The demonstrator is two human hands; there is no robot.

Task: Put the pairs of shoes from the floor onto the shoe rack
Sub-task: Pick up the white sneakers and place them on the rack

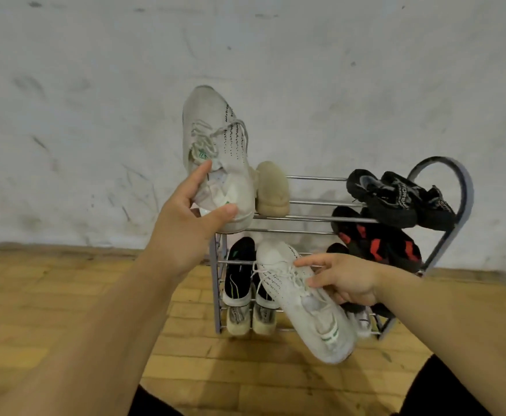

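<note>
My left hand (191, 214) grips the heel of a white knit sneaker (215, 145), holding it toe-up above the left end of the metal shoe rack's top shelf (311, 217). My right hand (341, 280) holds the matching white sneaker (305, 301) by its collar, toe pointing up-left, in front of the rack's middle shelf. A beige shoe (272, 190) sits on the top shelf just right of the raised sneaker.
Black shoes (401, 202) lie on the top shelf at right. Black-and-red shoes (377, 241) fill the middle shelf's right side. Black-and-white sneakers (239, 283) stand heel-out on the lower left. A white wall is behind; the floor is wooden.
</note>
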